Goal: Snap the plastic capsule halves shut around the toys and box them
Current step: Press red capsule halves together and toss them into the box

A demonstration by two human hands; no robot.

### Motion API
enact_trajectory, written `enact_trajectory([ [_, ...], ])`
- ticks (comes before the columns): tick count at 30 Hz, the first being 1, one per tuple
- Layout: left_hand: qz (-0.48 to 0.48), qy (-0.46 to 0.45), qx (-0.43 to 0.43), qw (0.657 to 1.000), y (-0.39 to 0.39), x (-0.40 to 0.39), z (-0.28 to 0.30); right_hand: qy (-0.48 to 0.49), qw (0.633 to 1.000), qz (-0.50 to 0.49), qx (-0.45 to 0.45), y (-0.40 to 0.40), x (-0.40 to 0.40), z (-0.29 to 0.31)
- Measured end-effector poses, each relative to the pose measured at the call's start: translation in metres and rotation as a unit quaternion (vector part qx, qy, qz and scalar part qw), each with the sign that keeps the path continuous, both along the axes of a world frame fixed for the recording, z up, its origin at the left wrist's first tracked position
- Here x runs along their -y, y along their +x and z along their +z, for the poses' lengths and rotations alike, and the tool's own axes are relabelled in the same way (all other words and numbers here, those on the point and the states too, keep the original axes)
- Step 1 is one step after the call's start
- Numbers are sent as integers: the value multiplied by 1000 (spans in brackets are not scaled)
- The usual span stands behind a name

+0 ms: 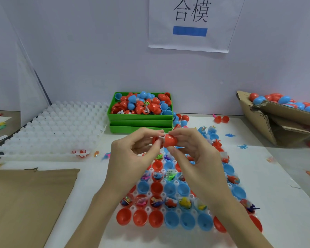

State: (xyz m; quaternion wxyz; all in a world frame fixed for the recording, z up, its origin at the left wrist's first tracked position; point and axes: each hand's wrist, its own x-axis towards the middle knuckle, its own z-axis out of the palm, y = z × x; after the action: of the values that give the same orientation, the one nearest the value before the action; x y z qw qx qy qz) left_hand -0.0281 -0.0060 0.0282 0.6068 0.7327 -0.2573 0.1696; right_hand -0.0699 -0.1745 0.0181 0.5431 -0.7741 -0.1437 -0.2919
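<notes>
A red capsule (169, 140) is held in mid-air between both hands, its two halves nearly together with a bit of white wrapper showing at the seam. My left hand (132, 151) pinches the left half and my right hand (191, 149) grips the right half. Below them lies a clear tray (177, 211) of red and blue capsule halves, some holding small wrapped toys (184, 202). A cardboard box (268, 122) at the far right holds closed red and blue capsules.
Stacked green bins (140, 122) full of loose capsule halves stand behind the hands. A stack of empty white trays (52, 129) lies at left, a cardboard sheet (25, 203) at front left. Loose toys and halves are scattered on the white table.
</notes>
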Motion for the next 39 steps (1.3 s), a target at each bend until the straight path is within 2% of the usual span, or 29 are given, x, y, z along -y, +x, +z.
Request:
enact_trajectory([
  [4,-13,-19,-19,1000,1,-1,-2,-2,1000,1,-3,1,0,0],
  [9,7,12,5,1000,0,-1,-2,-8,1000,1,-2,0,0,-2],
  [15,-30,-83,-86,992,3,1,1,-28,1000,-9,11,0,-2,0],
  [19,-14,-117,-105,987,2,3,-1,-53,998,-18,30,-2,-4,3],
  [22,-18,-78,-74,994,1,4,-2,-49,998,-32,26,-1,-3,2],
  [28,-125,-62,-70,988,1,-2,2,25,1000,5,6,-1,3,3],
  [34,-65,-50,-8,997,1,-4,4,62,996,58,-12,-3,3,9],
  [39,-42,-42,32,998,1,-4,2,73,995,59,-23,-4,4,10],
])
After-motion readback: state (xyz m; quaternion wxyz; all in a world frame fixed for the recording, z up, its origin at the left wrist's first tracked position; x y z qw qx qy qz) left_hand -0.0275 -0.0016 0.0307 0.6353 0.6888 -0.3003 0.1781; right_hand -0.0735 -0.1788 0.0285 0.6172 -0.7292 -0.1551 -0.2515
